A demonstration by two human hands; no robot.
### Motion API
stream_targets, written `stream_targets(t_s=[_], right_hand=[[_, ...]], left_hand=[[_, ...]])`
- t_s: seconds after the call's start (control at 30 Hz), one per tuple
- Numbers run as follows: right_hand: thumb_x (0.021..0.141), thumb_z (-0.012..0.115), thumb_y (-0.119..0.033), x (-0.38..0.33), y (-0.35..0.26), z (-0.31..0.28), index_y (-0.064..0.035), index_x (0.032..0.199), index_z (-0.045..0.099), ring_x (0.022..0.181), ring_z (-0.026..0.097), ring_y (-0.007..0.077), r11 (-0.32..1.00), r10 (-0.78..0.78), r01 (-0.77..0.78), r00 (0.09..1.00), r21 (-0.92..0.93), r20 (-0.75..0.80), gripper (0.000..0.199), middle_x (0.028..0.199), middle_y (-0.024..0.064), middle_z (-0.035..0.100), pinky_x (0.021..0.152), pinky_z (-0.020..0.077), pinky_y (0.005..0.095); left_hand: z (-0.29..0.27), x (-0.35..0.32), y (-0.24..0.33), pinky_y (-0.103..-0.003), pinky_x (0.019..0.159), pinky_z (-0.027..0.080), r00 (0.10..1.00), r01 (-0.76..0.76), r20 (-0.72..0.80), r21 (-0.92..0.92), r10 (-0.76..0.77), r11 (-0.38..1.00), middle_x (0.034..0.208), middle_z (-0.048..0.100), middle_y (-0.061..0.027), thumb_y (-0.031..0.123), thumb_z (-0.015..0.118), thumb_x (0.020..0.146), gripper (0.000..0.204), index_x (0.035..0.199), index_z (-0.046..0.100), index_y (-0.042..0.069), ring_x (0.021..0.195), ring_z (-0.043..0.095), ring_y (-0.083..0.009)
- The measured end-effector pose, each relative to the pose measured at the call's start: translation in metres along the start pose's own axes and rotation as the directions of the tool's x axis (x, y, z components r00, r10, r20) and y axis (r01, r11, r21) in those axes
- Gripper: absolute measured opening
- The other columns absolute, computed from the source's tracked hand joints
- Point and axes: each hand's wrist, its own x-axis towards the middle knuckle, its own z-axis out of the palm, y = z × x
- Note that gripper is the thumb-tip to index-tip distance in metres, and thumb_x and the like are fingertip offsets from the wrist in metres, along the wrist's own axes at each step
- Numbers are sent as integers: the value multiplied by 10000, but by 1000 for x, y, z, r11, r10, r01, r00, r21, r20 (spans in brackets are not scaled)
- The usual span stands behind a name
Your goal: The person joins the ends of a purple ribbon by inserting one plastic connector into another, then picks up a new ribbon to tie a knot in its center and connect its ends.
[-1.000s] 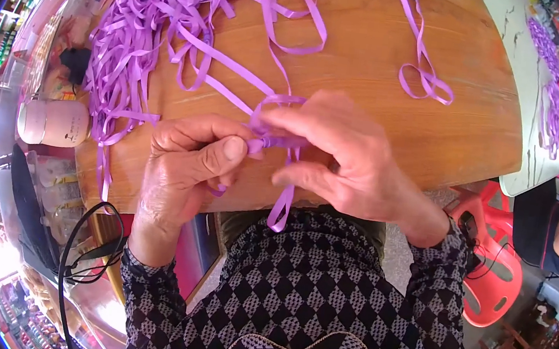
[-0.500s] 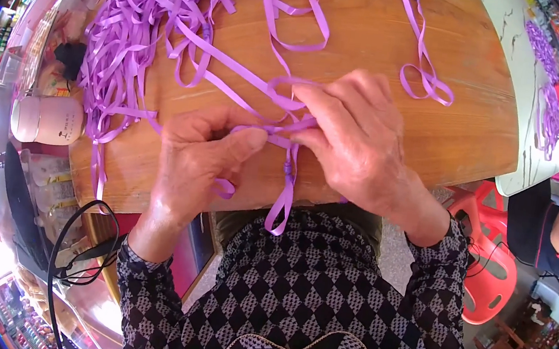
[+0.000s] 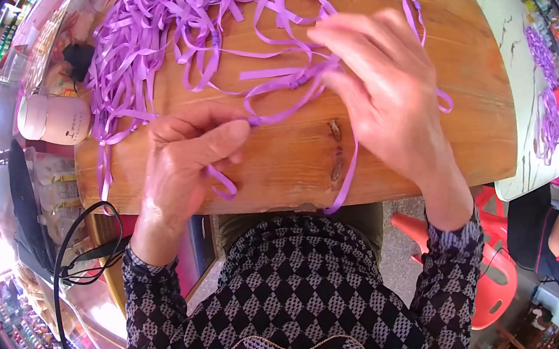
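The left hand point(image 3: 185, 157) pinches one end of a flat purple plastic ribbon strip point(image 3: 282, 89) between thumb and forefinger, near the front edge of the round wooden tabletop point(image 3: 398, 160). The right hand point(image 3: 385, 90), further in on the tabletop, has its fingers closed on the same strip at a small knot, drawing it taut between the two hands. A loose tail hangs over the tabletop's front edge. A large heap of loose purple ribbon strips point(image 3: 150, 36) covers the tabletop's far left part; by this judgement, most strips remain unworked. One looped purple strip point(image 3: 420, 32) lies apart at the tabletop's far right. A pale pink cylindrical bottle point(image 3: 55, 119) lies just off the tabletop's left rim.
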Motion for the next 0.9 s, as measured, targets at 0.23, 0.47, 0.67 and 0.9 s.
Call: stream_targets(t_s=[0.23, 0.47, 0.67, 0.9], right_hand=[[630, 726, -14, -26, -30, 17, 7, 918, 628, 721, 544, 230, 867, 65, -58, 998, 495, 4, 305, 826, 93, 611, 626, 435, 325], [591, 726, 17, -34, -31, 7, -5, 795, 631, 607, 503, 223, 950, 14, 3, 999, 311, -52, 226, 676, 75, 554, 543, 402, 314], [704, 634, 79, -57, 15, -48, 5, 847, 647, 662, 534, 148, 915, 314, -293, 949, 278, -32, 161, 722, 56, 598, 585, 427, 267], [780, 594, 38, -113, 94, -131, 13, 901, 653, 713, 563, 89, 702, 712, -674, 680, 233, -178, 137, 821, 22, 623, 671, 447, 207]], left_hand=[[16, -1, 5, -178, 387, 278, 972, 142, 188, 20, -143, 990, 590, 542, -1, 192, 667, 807, 204, 844, 645, -7, 419, 404, -35], [27, -5, 12, -169, 403, 255, 974, 123, 168, 153, -149, 981, 579, 509, 33, 206, 647, 821, 215, 788, 629, -5, 442, 391, -27], [-18, -2, 8, -195, 446, 274, 998, 58, -5, 37, -58, 998, 565, 483, 19, 119, 600, 805, 146, 712, 573, 10, 482, 404, -47], [-104, 30, 24, -254, 477, 277, 984, -149, -116, -138, 134, 979, 530, 339, 26, 152, 553, 821, 217, 641, 472, 63, 467, 284, -83]])
